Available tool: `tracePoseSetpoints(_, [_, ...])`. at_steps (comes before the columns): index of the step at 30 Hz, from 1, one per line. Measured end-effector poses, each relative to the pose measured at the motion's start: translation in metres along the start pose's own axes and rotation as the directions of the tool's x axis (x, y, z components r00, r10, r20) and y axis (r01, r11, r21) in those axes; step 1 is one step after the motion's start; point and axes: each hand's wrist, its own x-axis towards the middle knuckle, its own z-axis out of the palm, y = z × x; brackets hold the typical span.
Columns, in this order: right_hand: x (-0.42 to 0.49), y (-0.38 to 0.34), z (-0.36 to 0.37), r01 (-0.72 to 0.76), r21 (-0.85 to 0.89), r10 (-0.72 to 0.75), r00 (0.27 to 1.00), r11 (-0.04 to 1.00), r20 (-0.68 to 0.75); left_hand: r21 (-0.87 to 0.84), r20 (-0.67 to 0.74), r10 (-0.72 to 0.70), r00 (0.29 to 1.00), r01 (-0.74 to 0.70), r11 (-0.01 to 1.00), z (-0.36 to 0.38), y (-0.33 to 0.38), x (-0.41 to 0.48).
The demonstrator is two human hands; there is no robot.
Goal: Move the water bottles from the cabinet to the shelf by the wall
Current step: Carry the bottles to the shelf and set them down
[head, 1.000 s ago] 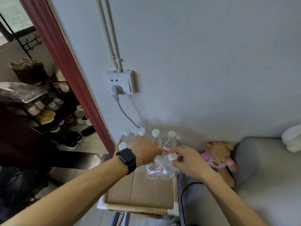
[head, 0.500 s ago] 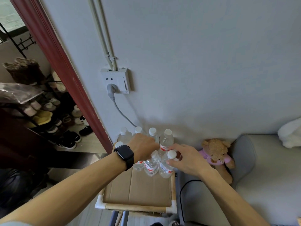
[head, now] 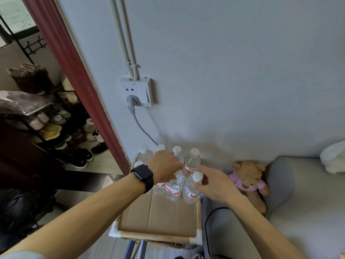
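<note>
Small cardboard-topped shelf (head: 158, 217) stands against the pale wall (head: 233, 71). Clear plastic water bottles with white caps (head: 192, 161) cluster at its 12 o'clock edge, two rows deep. White wall socket with grey plug (head: 137, 92) above them. Brown teddy bear in pink shirt (head: 248, 180) at 3 o'clock, on the grey sofa (head: 308, 212). Black metal shoe rack (head: 56, 128) at 9 o'clock, beyond the red door frame (head: 78, 75).
</note>
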Motion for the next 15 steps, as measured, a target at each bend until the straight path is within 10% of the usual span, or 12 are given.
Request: tracePoseSetpoints(15, [0.000, -0.011, 0.014, 0.000, 0.096, 0.008, 0.996, 0.995, -0.087, -0.037, 0.032, -0.054, 0.998, 0.055, 0.998, -0.004, -0.002, 0.003])
